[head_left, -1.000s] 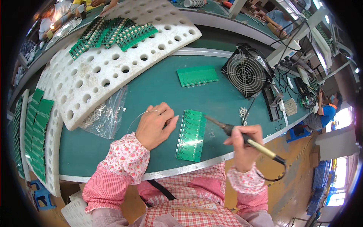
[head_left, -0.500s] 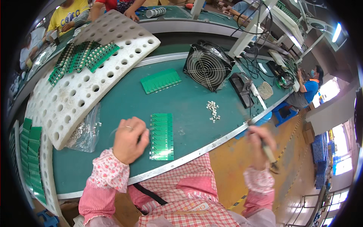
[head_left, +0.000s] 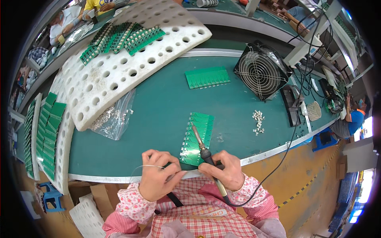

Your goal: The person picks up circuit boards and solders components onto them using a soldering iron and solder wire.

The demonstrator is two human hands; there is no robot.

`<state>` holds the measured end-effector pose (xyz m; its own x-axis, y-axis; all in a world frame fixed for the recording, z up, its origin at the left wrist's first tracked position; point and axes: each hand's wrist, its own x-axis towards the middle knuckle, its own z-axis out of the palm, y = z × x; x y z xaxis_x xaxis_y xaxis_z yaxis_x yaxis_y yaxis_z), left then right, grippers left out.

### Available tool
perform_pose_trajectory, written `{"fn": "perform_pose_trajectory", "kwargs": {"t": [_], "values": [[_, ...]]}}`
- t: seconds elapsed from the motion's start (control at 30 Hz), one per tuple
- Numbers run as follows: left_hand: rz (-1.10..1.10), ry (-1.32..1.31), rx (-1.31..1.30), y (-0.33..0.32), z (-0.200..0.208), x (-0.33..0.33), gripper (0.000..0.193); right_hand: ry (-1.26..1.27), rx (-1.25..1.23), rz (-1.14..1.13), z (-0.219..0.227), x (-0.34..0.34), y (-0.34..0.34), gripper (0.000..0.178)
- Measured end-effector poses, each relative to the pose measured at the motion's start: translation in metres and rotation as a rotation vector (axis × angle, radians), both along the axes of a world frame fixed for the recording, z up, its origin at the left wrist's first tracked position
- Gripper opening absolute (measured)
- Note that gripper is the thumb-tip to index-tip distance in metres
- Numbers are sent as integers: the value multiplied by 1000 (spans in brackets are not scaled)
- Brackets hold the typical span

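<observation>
My right hand is closed round a soldering iron, whose bare metal tip slants up and left over a green circuit board. Small white connectors line that board's left edge. Just left of the iron, my left hand pinches a thin solder wire, which loops out on its far left. A short stretch of the wire also runs between the two hands, reaching the right fingertips. Whether the iron's tip touches the board I cannot tell.
Another green board lies farther back, beside a black fan. Loose white connectors sit to the right, near an iron stand. At left are a holed foam slab bearing boards and a bag of connectors.
My right hand has brought the soldering iron left from beyond the table edge to over the board. My left hand has come nearer the front edge. The whole view has shifted.
</observation>
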<state>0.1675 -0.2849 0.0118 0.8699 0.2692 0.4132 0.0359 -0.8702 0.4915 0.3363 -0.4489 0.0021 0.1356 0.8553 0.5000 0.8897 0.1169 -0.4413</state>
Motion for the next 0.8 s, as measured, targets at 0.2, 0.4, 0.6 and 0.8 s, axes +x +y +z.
{"fn": "perform_pose_trajectory", "kwargs": {"t": [0.2, 0.4, 0.6, 0.8], "values": [[49, 25, -102, 54, 14, 20, 15, 326, 237, -232, -4, 16, 3, 25], [-68, 43, -260, 82, -9, 62, 18, 961, 283, -343, 0, 19, 20, 14], [-76, 10, -470, 87, -21, 58, 21, 974, 173, -298, -1, 20, 22, 10], [-114, 66, -423, 89, -22, 59, 22, 935, 137, -304, -3, 21, 24, 10]]}}
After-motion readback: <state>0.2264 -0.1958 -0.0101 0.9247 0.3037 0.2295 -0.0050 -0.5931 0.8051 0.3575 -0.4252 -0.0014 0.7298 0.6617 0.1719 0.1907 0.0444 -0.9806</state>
